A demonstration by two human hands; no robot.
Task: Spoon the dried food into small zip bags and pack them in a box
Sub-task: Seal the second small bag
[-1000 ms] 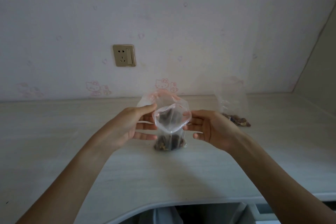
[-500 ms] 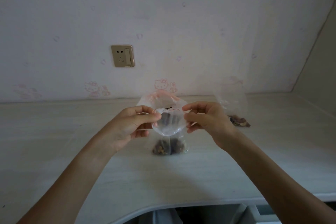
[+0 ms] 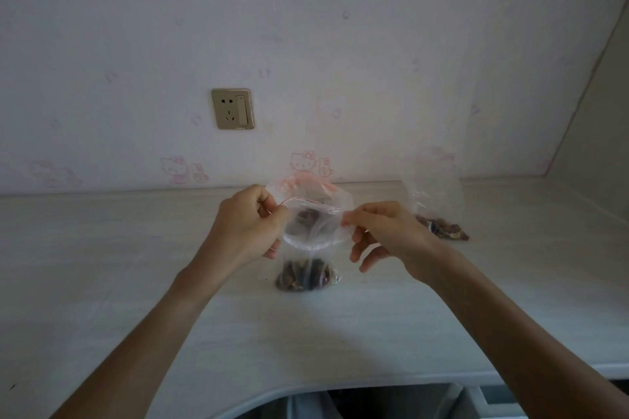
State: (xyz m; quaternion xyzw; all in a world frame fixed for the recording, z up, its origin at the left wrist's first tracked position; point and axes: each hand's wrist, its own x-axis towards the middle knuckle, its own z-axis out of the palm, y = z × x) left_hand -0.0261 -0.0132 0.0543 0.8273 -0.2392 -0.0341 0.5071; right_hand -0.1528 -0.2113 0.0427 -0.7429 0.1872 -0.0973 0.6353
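Observation:
A small clear zip bag [image 3: 308,269] stands upright on the pale desk [image 3: 102,265], with dark dried food in its bottom. My left hand [image 3: 245,231] pinches the left end of its red-striped mouth. My right hand [image 3: 384,235] pinches the right end between thumb and forefinger. The mouth is still partly apart in the middle. A second clear bag [image 3: 434,204] with dried food in its bottom stands to the right, near the wall. No spoon or box is in view.
A wall with faint pink cartoon prints rises behind the desk, with a brass socket plate [image 3: 232,109] on it. A side wall closes in at the right. The desk's curved front edge [image 3: 306,395] runs below my forearms.
Both hands rose from the bag's sides to its mouth and took hold of its two ends. The mouth has been pulled from a round opening to a flatter one.

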